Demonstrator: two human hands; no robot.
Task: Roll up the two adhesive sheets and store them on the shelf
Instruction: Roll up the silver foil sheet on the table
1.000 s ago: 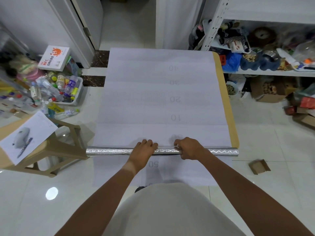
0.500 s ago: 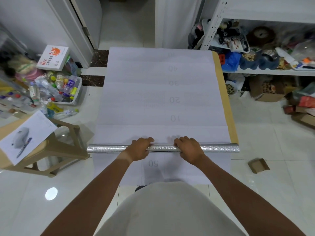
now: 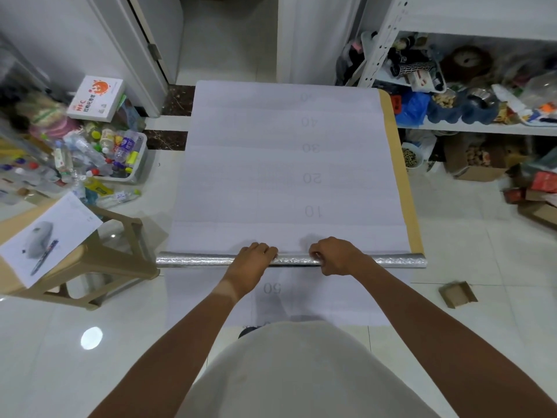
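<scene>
Hands (image 3: pixel 254 259) (image 3: pixel 333 256) curled over silver roll (image 3: pixel 391 260)

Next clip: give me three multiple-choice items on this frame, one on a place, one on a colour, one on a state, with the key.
1. Where does the beige stool stand?
A. left of the sheet
B. on the shelf
C. behind the door

2. What colour is the rolled part?
A. red
B. silver
C. green

3. How far is the rolling?
A. finished
B. just begun
C. not begun

Key: A, the stool stands left of the white sheet; B, the roll shines silver; B, left hand and right hand grip a thin roll, most sheet flat.
</scene>
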